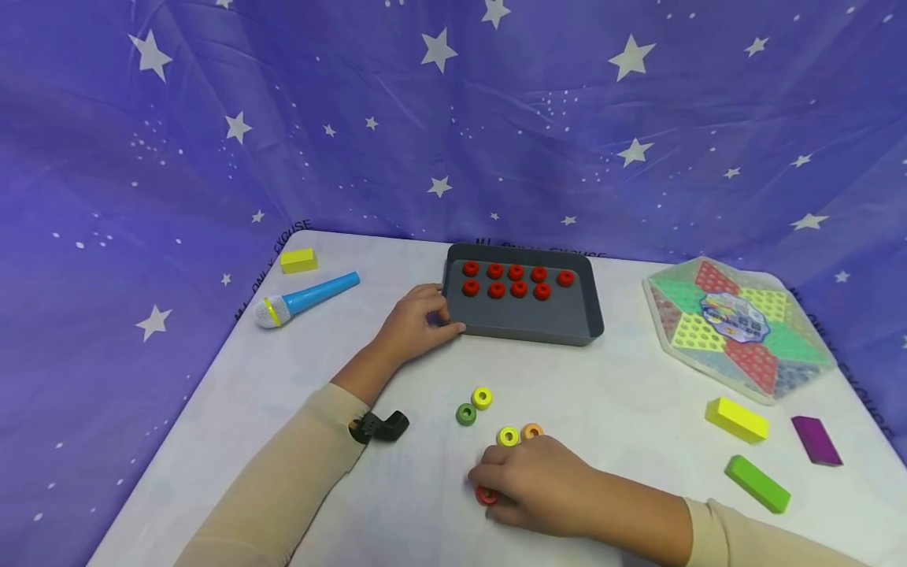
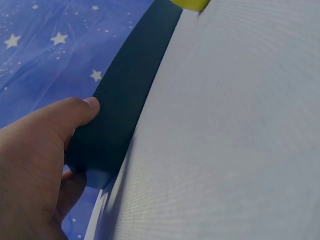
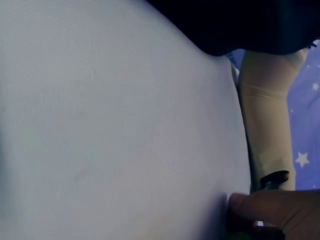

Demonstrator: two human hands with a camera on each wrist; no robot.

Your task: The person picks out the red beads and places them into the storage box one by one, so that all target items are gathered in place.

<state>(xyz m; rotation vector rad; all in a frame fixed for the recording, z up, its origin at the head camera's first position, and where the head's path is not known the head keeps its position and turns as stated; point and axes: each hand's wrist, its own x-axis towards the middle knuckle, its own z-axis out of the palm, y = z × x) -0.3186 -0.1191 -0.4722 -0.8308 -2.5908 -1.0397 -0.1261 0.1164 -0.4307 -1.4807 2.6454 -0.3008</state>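
At the tray's front left corner, my left hand [image 1: 418,324] grips the dark grey tray [image 1: 524,328]. Its thumb lies on the outer front wall, and the other fingers bend along the left side, as the left wrist view also shows. Several red rings [image 1: 519,289] stand in two rows inside the tray. Lower down on the white table, my right hand [image 1: 542,484] pinches a red ring [image 1: 486,496] between thumb and fingers. Just beyond those fingers are a yellow ring [image 1: 508,436] and an orange ring [image 1: 531,431], the latter partly covered by the hand.
A green ring [image 1: 465,414] and another yellow ring [image 1: 482,398] lie between the hands. Far left are a toy microphone [image 1: 312,298] and a yellow block [image 1: 298,261]. A hexagonal game board [image 1: 737,323] lies right, with yellow [image 1: 737,420], green [image 1: 757,483] and purple [image 1: 817,440] blocks nearer.
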